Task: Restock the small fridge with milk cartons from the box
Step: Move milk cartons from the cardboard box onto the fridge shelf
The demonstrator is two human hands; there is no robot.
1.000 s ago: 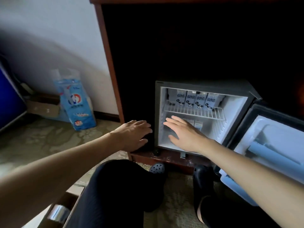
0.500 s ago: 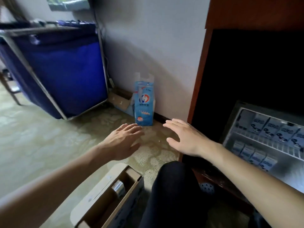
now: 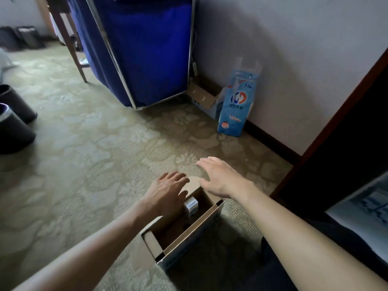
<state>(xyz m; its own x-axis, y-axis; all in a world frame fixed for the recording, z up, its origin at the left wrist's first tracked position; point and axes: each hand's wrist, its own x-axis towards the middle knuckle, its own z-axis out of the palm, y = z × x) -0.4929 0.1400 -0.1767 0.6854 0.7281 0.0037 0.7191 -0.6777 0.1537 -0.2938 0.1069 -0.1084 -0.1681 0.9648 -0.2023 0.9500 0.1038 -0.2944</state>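
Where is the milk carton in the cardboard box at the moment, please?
In the head view, low centre, the milk carton stands at the far end of the open cardboard box, just right of the left hand.

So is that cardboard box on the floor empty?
Not empty. The box is open on top; one white carton stands at its far end, the rest seen is bare cardboard. The left hand hides part.
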